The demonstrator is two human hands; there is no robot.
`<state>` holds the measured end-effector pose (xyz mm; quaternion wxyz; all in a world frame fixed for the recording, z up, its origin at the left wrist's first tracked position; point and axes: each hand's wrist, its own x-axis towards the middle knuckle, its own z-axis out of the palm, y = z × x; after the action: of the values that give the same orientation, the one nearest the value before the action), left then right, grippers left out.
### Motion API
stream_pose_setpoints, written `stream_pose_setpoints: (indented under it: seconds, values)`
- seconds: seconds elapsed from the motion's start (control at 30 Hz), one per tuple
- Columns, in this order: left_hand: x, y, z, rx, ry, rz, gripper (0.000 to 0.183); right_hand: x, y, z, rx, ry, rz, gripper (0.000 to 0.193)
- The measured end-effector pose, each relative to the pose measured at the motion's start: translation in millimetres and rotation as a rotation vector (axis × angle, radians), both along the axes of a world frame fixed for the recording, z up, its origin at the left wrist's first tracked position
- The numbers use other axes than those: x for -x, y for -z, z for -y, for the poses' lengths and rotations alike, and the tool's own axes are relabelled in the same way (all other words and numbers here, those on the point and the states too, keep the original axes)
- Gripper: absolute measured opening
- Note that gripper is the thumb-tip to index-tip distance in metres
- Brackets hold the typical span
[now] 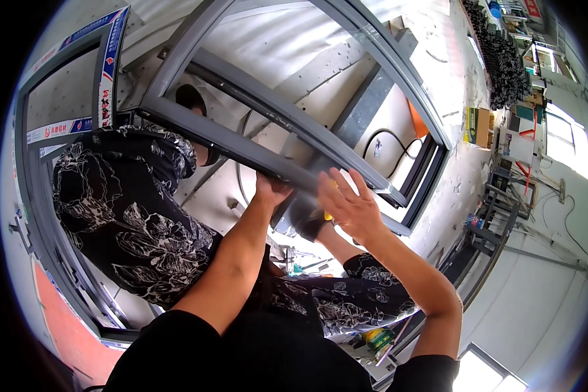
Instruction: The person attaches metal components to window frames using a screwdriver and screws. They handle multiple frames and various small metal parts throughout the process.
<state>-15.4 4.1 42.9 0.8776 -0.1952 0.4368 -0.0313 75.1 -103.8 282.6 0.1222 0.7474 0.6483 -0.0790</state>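
Note:
A dark grey window frame (pixel 242 145) with a glass pane slants across the middle in front of me. My left hand (pixel 272 189) grips its near bar from below, the fingertips partly hidden behind the bar. Just to the right, my right hand (pixel 354 208) is raised beside the same bar with its fingers spread, slightly blurred. Whether its fingertips touch the bar I cannot tell. A small yellow thing (pixel 328 215) shows beside that palm, mostly covered.
Another grey frame with printed protective tape (pixel 104 85) stands at my left. A grey beam (pixel 366 98) and a black cable (pixel 389 134) lie beyond the glass. At the right are a cardboard box (pixel 482 128), a stack of dark profiles (pixel 503 72) and a metal rack (pixel 487 238).

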Motion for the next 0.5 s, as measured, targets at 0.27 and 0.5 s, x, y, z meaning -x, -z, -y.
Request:
stream_pose_setpoints:
  seconds: [0.27, 0.5]
  values:
    - [5.7, 14.4, -1.7, 0.027, 0.018, 0.11, 0.043, -4.6, 23.4, -5.8, 0.038, -0.192, -0.155, 0.008]
    - [8.2, 23.2, 0.0, 0.046, 0.023, 0.137, 0.043, 0.6, 29.7, 1.3, 0.206, 0.141, -0.263, 0.01]
